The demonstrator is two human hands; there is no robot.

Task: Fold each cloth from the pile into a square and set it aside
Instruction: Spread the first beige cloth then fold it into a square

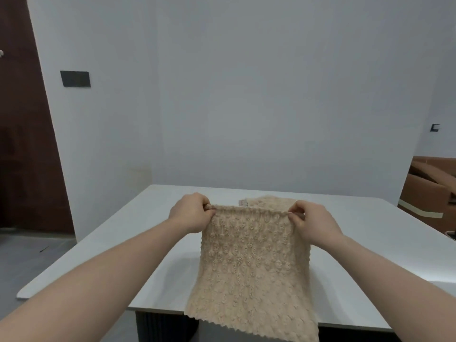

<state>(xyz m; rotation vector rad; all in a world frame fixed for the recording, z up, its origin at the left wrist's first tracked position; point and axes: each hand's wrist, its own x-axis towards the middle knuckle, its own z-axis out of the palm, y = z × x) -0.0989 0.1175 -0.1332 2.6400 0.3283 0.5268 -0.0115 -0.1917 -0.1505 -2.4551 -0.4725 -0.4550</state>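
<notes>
Grey wall rises behind a white desk. Over the desk's near edge hangs a beige knitted cloth, held up by its 2 top corners, the left hand and right hand each pinching one. More beige cloth lies beyond, toward the far edge.

Held cloth hides most of cloth pile behind

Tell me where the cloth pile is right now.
In the head view, the beige pile lies on the white table, centre-right, just behind the top edge of the held cloth.
</notes>
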